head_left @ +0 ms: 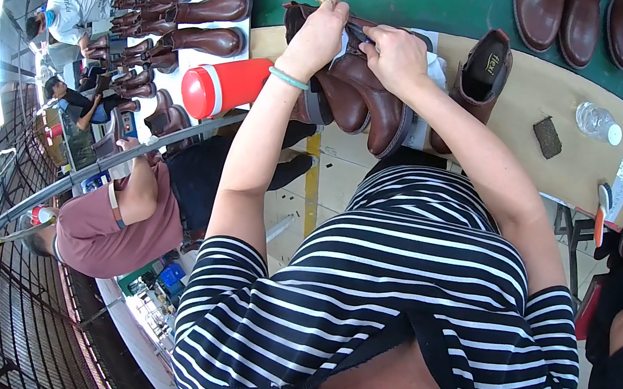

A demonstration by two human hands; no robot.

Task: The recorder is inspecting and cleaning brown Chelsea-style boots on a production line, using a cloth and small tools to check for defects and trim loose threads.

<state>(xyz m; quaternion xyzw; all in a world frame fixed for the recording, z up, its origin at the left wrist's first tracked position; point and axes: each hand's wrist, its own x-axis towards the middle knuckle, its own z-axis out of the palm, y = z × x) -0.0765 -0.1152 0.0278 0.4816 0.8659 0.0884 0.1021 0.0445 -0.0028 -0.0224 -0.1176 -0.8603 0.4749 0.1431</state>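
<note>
Two hands are set on a brown boot [385, 116] laid at the near edge of the desk [437, 4], just beside another boot [344, 103]. The left hand [318, 37] appears to be closed in its grip over the upper; what is pinched by the grip of the right hand [395, 59] cannot be told. The boot could be tipped off the edge if pulled bodyward, or scuffed if rubbed against its neighbour. Its toe is pointed toward the body, its long axis slanted slightly rightward.
</note>
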